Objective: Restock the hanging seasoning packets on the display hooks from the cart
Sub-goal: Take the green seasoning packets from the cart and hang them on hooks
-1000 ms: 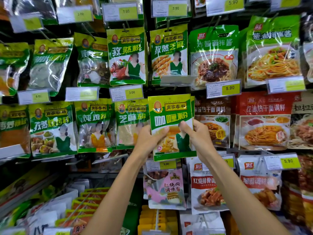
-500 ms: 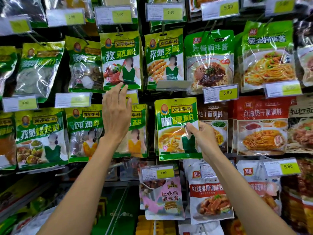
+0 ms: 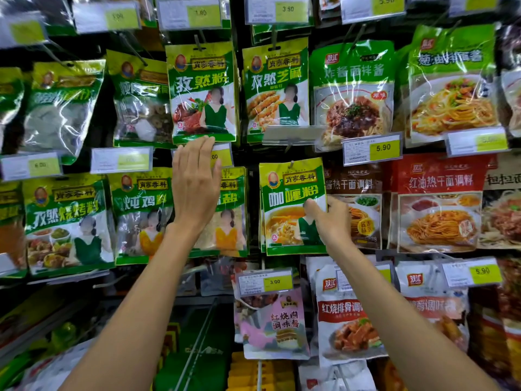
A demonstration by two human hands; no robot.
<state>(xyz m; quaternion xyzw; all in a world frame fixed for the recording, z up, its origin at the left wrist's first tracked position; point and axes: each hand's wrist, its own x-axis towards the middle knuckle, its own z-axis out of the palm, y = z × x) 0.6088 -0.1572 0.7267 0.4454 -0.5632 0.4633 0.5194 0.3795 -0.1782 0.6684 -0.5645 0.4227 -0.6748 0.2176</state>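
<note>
A green curry powder packet hangs at the centre of the display, with its top hole on a hook. My right hand pinches its right edge, thumb on the front. My left hand is raised flat with straight fingers in front of a price tag. Its fingertips reach the bottom edge of the cumin powder packet above, and it covers part of a yellow-green packet.
Rows of hanging seasoning packets fill the display, each under a price tag. Noodle sauce packets hang to the right, a pink packet below. Stacked goods and a wire edge lie at the bottom left.
Both hands held the curry packet lower a second ago. It has since gone up onto the hook. My left hand let go and moved up left to the price tag.
</note>
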